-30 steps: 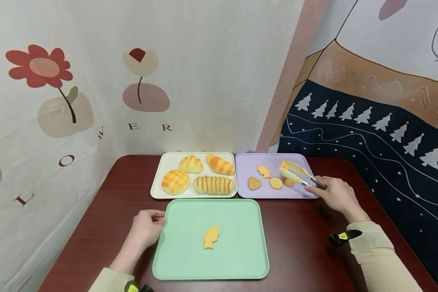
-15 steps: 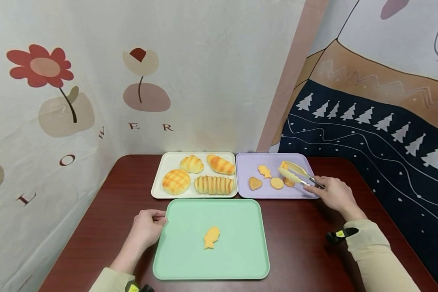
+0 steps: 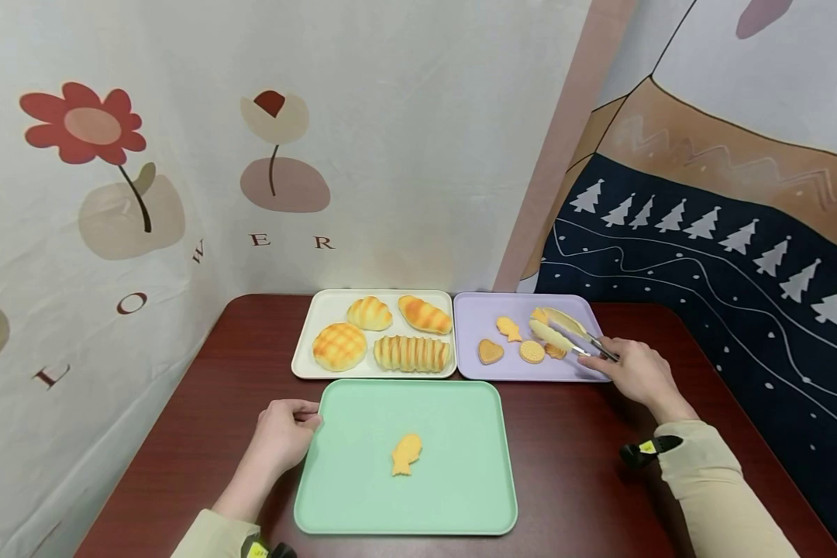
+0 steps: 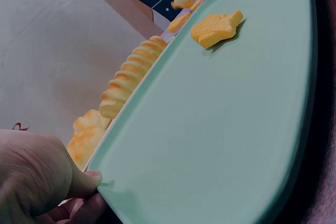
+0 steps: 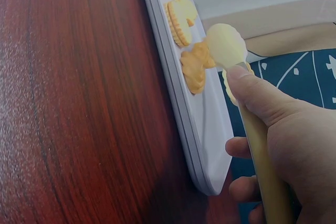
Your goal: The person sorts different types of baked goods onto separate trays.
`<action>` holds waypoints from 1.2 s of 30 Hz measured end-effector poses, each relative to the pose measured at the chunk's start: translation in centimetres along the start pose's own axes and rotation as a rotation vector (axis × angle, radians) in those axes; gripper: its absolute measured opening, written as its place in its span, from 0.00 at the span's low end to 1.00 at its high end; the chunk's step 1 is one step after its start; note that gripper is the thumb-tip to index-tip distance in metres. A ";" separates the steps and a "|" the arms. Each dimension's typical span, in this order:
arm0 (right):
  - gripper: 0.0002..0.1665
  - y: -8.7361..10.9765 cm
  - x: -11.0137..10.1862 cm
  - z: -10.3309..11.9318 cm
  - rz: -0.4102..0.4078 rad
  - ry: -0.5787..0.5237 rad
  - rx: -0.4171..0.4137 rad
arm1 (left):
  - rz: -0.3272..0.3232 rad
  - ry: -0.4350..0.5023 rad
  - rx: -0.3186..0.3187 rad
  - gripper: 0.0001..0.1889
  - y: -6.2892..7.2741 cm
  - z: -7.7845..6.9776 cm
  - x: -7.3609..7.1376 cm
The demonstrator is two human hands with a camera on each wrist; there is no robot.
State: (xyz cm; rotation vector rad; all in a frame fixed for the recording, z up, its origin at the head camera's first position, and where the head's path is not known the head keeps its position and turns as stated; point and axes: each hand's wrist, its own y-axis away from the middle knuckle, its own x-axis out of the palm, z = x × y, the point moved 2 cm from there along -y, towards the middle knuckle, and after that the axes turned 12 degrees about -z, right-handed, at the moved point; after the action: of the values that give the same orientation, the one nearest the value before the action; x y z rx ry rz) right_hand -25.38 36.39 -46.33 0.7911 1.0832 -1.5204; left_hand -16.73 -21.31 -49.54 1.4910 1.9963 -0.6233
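In the head view my left hand [image 3: 286, 435] grips the left edge of a mint-green tray [image 3: 349, 496]. The left wrist view shows its thumb [image 4: 90, 179] on the rim. One fish-shaped cookie [image 3: 407, 455] lies on this tray. My right hand [image 3: 640, 373] holds tongs [image 3: 565, 329] with cream tips over a lavender tray [image 3: 474, 310]. Between the tips sits a yellow-orange cookie [image 3: 540, 315], partly hidden; whether it is off the tray I cannot tell. Near it lie another fish-shaped cookie [image 3: 509, 328], a round cookie [image 3: 532, 352], a heart-shaped cookie [image 3: 490, 352] and a swirled cookie [image 3: 554, 351].
A white tray [image 3: 304, 341] stands left of the lavender one, holding several bread pieces, among them a round bun [image 3: 339, 346] and a ridged loaf [image 3: 412, 353]. The trays sit on a dark red-brown table [image 3: 565, 465]. Printed cloth [image 3: 418, 155] hangs behind.
The tongs, with the cookie between their tips, have shifted slightly left over the lavender tray. My left hand stays at the green tray's edge. The head view has turned a little.
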 end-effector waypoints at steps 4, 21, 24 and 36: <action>0.54 0.1 0.0 0.1 -0.002 -0.010 0.008 | -0.001 -0.005 0.004 0.12 0.0 0.0 0.1; 0.57 2.7 -0.4 2.0 -0.025 -0.056 -0.027 | 0.004 -0.030 0.015 0.12 -0.1 -0.3 -0.1; 0.59 3.2 -0.4 2.6 -0.017 -0.062 -0.027 | 0.006 -0.031 0.014 0.12 -0.1 -0.4 -0.2; 0.63 4.7 -0.3 5.3 -0.006 -0.067 -0.063 | 0.004 -0.027 0.012 0.12 -0.1 -0.2 -0.1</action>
State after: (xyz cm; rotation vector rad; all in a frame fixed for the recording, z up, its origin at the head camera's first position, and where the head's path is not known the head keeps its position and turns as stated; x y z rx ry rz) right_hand -20.46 31.49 -45.13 0.6892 1.0791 -1.4999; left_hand -16.86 -21.25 -49.31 1.4863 1.9720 -0.6512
